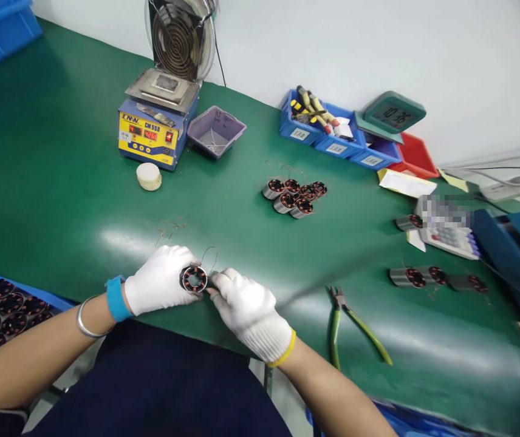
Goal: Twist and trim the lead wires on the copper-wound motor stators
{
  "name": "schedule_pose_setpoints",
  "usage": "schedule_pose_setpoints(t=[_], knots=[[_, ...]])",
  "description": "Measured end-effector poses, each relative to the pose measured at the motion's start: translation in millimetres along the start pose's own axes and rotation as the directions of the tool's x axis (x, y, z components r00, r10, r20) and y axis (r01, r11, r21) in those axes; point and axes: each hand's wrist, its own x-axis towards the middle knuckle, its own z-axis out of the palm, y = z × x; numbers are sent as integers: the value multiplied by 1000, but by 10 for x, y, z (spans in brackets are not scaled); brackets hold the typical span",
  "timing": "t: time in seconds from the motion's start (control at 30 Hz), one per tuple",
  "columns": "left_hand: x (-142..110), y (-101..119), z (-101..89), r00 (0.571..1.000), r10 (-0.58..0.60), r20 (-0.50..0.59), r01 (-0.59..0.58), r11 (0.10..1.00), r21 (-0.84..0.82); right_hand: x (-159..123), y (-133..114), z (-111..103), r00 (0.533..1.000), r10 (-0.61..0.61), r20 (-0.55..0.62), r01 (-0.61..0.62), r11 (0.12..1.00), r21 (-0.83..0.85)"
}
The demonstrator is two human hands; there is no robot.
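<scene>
Both my hands wear white gloves at the near edge of the green table. My left hand is closed around a small wound motor stator, its copper coils facing me. My right hand pinches at the stator's right side, where thin wire loops up from it. A silver bangle and a blue glove cuff sit on my left wrist.
A pile of several stators lies mid-table, with a few more stators at the right. Green-handled pliers lie right of my hands. A solder pot, grey tray, tape roll, blue bins, calculator and a stator tray surround.
</scene>
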Motion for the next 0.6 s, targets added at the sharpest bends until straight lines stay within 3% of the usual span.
schedule_pose_setpoints(t=[0.13,0.17,0.23,0.3,0.37,0.43,0.47,0.53,0.6], knots=[[-20,57,-5,999,-39,-19,39,999,-31,61,-27,-16,1000,-9,28,8,999,41],[-39,66,-8,996,-75,-39,71,993,-92,60,-24,-25,1000,-5,20,4,997,78],[-94,71,-27,982,-181,-57,148,919,-366,38,-13,-57,1000,-2,-25,6,987,160],[-155,60,-59,967,-230,115,241,661,-711,1,-2,-104,996,-19,-82,36,974,223],[-207,45,-94,923,-122,366,384,369,-846,-39,4,-157,992,-40,-123,70,965,253],[-246,36,-124,877,-34,479,470,262,-843,-73,5,-211,991,-54,-126,89,952,293],[-265,38,-137,887,-35,461,453,263,-852,-85,8,-238,992,-58,-112,93,938,333],[-307,58,-168,950,-35,309,302,344,-889,-98,26,-294,996,-66,-59,86,884,460],[-364,106,-210,994,48,97,55,548,-835,-98,67,-349,994,-87,72,22,774,633]])
